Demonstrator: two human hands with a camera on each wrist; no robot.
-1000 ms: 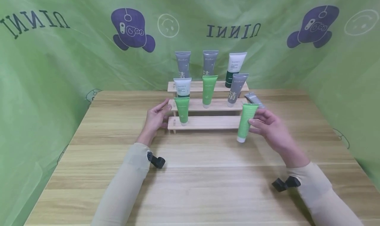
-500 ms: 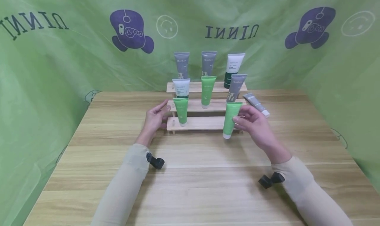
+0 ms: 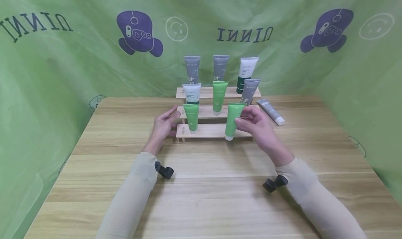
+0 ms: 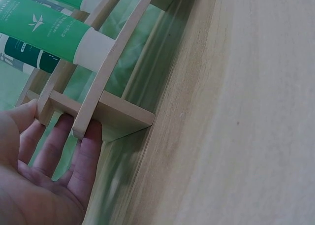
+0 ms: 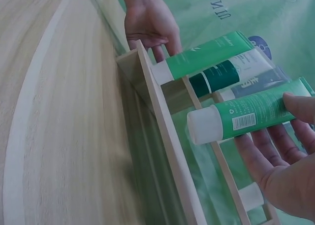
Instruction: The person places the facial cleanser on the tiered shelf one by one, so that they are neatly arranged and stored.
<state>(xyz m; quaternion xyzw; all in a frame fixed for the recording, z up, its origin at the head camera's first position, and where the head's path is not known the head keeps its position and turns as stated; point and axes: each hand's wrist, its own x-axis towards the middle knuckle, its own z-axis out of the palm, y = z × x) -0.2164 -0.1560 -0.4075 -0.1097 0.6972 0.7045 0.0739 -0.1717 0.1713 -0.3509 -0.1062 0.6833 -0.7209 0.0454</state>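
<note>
My right hand point(image 3: 260, 129) holds a green squeeze tube point(image 3: 233, 122) with a white cap, pinched between thumb and fingers. The tube hangs cap down, slightly tilted, overlapping the lowest shelf in the head view. In the right wrist view its barcode side shows, and its cap point(image 5: 204, 125) is close to the shelf edge. My left hand point(image 3: 163, 127) grips the left end of a three-tier wooden display rack point(image 3: 211, 129); in the left wrist view the thumb is at the middle shelf and fingers reach under the shelf ends. Another green tube point(image 3: 192, 118) stands at the lowest shelf's left.
The middle shelf bears a white-and-green tube point(image 3: 192, 92), a green tube point(image 3: 219, 97) and a grey tube point(image 3: 250, 90). Two grey tubes and a white one point(image 3: 247, 71) stand on top. A grey tube point(image 3: 270, 111) lies on the table right of the rack. Green curtain surrounds the table.
My right hand has carried the green tube leftward and slightly up, from beside the rack's right end to in front of the lowest shelf. The left hand stays at the rack.
</note>
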